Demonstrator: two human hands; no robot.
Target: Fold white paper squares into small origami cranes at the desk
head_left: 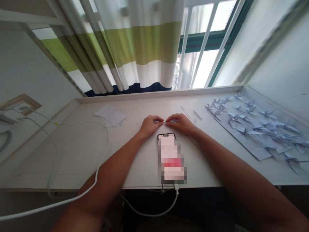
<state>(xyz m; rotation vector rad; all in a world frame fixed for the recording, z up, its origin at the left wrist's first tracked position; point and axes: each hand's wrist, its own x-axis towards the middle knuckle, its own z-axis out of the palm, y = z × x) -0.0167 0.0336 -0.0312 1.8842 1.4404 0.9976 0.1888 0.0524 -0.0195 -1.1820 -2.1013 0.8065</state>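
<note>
Just beyond the phone, my left hand and my right hand meet at the fingertips over the desk. Both are closed in a pinch on one small white piece of paper, which shows only as a thin edge between them. My fingers hide most of its shape and folds. The phone lies between my forearms with its screen lit and blurred out. Thin paper strips lie to the right of my right hand, and loose white paper sheets are stacked unevenly to the left.
Many folded paper cranes cover a printed sheet at the right. A white charging cable loops from the wall socket across the left side and over my left forearm. Curtains and a barred window stand behind the desk.
</note>
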